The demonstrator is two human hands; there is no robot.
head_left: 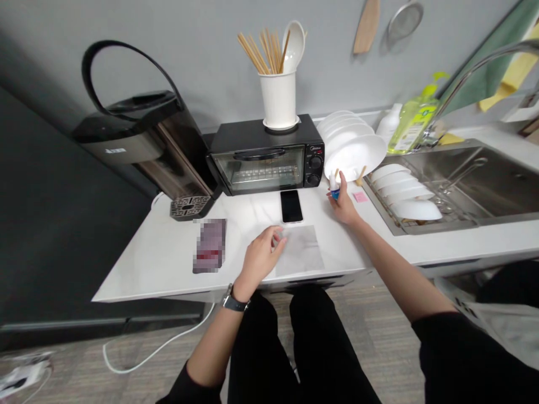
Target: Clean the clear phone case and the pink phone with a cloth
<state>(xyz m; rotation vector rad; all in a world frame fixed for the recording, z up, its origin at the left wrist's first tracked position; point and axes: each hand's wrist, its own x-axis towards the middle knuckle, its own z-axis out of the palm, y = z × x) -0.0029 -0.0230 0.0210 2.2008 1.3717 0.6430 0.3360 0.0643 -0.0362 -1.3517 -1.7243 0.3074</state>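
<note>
My right hand is wrapped round a small bottle with a white top and blue lower part, in front of the white plates. My fingers hide part of the bottle. At the left edge of a thin grey cloth, my left hand rests with its fingers loosely bent, the thumb apart from them and nothing visible between. A black-screened phone lies just behind the cloth. To the left is a blurred purple-grey packet-like item.
A toaster oven carries a white holder of chopsticks and a ladle. On the left stands a tall black dispenser. White plates, a pink note and the sink with a rack of bowls are at right.
</note>
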